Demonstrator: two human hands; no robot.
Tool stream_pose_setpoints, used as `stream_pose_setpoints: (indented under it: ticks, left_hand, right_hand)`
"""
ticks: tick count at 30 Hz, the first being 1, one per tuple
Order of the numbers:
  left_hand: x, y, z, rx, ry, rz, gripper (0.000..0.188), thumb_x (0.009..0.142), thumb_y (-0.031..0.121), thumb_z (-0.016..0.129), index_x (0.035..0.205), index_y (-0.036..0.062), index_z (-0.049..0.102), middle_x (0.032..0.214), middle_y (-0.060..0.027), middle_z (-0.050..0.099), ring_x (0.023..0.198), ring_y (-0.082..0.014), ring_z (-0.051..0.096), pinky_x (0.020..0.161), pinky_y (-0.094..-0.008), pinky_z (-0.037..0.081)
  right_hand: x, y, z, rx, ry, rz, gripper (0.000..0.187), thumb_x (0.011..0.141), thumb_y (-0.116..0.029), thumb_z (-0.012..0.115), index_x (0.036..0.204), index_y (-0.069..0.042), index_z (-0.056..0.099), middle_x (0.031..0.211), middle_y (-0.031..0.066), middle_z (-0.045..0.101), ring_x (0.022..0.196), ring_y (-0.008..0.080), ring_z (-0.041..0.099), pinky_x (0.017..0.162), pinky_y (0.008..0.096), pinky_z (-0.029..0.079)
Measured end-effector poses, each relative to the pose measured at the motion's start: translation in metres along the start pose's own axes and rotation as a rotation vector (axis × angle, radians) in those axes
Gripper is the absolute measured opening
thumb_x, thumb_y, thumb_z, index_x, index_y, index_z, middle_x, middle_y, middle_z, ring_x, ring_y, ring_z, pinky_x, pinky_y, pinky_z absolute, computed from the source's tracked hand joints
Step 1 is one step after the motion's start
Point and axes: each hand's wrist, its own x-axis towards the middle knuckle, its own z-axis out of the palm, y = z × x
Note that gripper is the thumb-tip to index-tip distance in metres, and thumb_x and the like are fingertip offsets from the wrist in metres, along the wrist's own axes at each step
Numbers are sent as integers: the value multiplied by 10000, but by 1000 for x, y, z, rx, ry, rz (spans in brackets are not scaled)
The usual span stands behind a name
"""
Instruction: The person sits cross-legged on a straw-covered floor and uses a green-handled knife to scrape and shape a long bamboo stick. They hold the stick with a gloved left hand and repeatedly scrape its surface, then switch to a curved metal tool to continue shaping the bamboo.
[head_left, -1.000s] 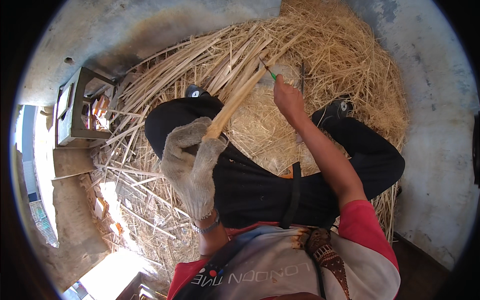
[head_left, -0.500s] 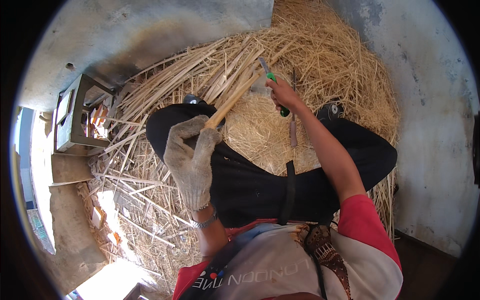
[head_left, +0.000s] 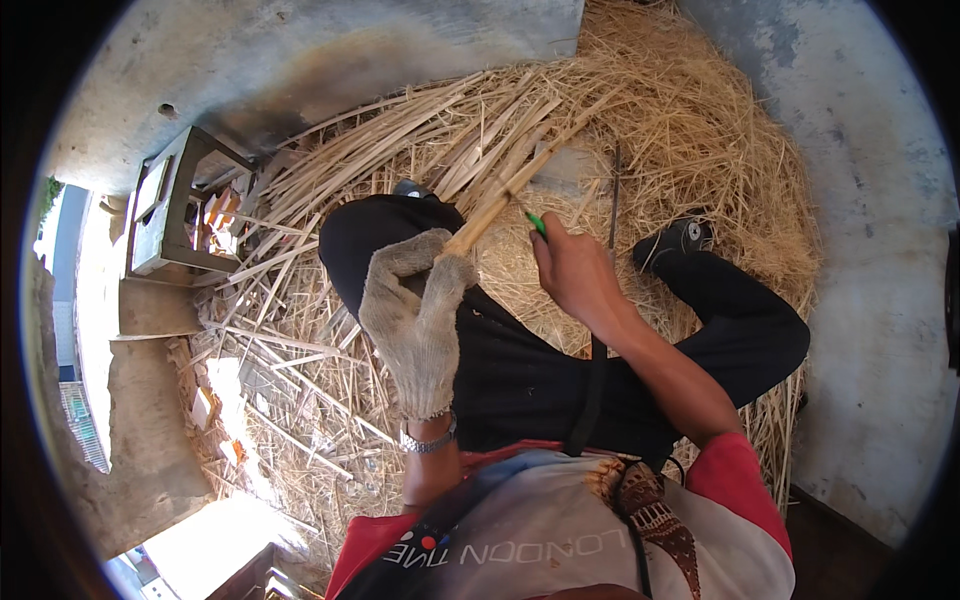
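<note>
A grey knitted glove covers my left hand (head_left: 412, 325), which is closed round the near end of a pale bamboo strip (head_left: 485, 214). The strip slants up and away to the right over the shavings. My bare right hand (head_left: 580, 280) grips a green-handled knife (head_left: 537, 224), most of whose handle is hidden in the fist. Its narrow blade reaches the strip just ahead of the glove and looks to be touching it. Beyond my right hand lies a long, thin dark tool (head_left: 615, 190), partly covered by that hand.
Curly shavings (head_left: 720, 150) heap up at the far right against a grey wall (head_left: 860, 300). Long split strips (head_left: 400, 130) lie at the far left, near a wooden frame stand (head_left: 145, 250). My bent legs in black trousers (head_left: 530, 380) flank the working spot.
My right hand has come nearer to me, bringing the knife blade down the bamboo strip toward the glove. The left hand keeps its hold. The whole view has shifted slightly.
</note>
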Motion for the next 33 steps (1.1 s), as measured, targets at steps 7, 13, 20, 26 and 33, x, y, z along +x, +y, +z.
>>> stream_pose_setpoints:
  ticks: [7, 13, 20, 26, 33]
  left_hand:
    - [0, 1, 7, -49, 14, 77, 254, 884, 75, 748, 1054, -77, 636, 1019, -150, 692, 794, -169, 692, 735, -278, 589]
    - [3, -6, 6, -81, 2, 81, 279, 913, 95, 704, 1074, -110, 606, 1074, -198, 681, 769, -238, 728, 727, -313, 611]
    - [6, -9, 4, -97, -6, 94, 267, 906, 66, 693, 1075, -115, 593, 1079, -204, 681, 782, -231, 726, 738, -307, 610]
    - [6, -13, 6, -99, -8, 118, 262, 917, 74, 688, 1070, -113, 588, 1083, -212, 678, 778, -236, 726, 730, -325, 620]
    - [6, -10, 2, -213, -29, 21, 272, 817, 3, 771, 1039, -80, 638, 1076, -180, 688, 891, -187, 684, 758, -314, 631]
  right_hand:
    - [12, 21, 10, -17, 23, 95, 164, 1006, -166, 556, 1034, -11, 510, 642, 273, 620, 597, 485, 634, 557, 571, 504]
    - [-3, -11, -14, 74, -107, -140, 172, 1010, -187, 557, 1051, -24, 517, 644, 252, 623, 636, 473, 653, 597, 566, 516]
    - [21, 63, 27, -96, 61, 48, 158, 1014, -195, 576, 1010, -49, 515, 586, 214, 598, 544, 439, 631, 505, 544, 475]
    - [-3, 12, 9, 72, 80, -245, 171, 1018, -191, 580, 988, -32, 522, 595, 197, 602, 529, 411, 629, 502, 538, 468]
    - [37, 78, 22, -114, 37, 72, 218, 1006, -228, 613, 971, -29, 529, 594, 193, 605, 510, 395, 611, 485, 516, 455]
